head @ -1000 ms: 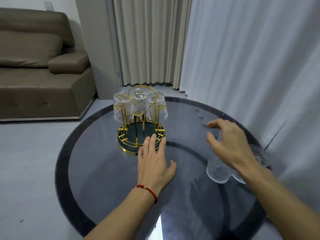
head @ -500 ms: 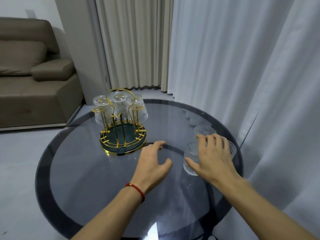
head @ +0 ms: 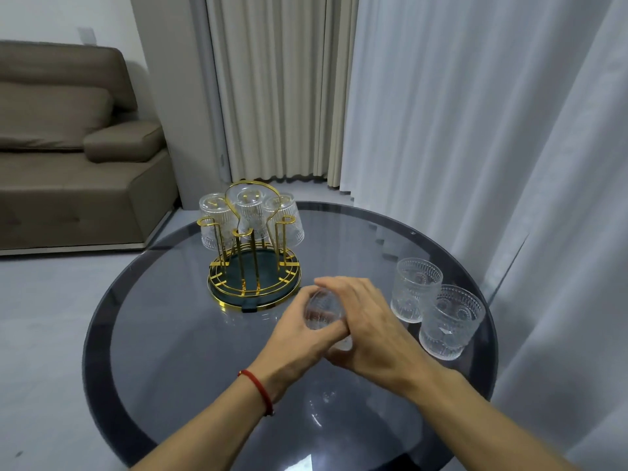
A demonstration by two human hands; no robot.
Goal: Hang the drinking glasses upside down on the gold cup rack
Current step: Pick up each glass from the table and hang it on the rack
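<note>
The gold cup rack [head: 254,266] stands on the round dark glass table [head: 170,334], with three clear glasses hung upside down on its far pegs [head: 249,212]; the near pegs are bare. Just in front of the rack, above the table, I hold a ribbed clear glass [head: 323,312] between both hands, tilted on its side. My left hand [head: 299,331] grips it from the left and my right hand [head: 370,331] wraps it from the right. Two more glasses stand upright at the right, one farther [head: 415,288] and one nearer [head: 450,321].
White sheer curtains [head: 475,130] hang close behind the table's right edge, beige curtains [head: 272,90] at the back. A brown sofa [head: 68,164] sits at the left across grey floor.
My right hand lifted one glass from the group at the right and brought it to the middle. My left hand rose off the table and closed on the same glass.
</note>
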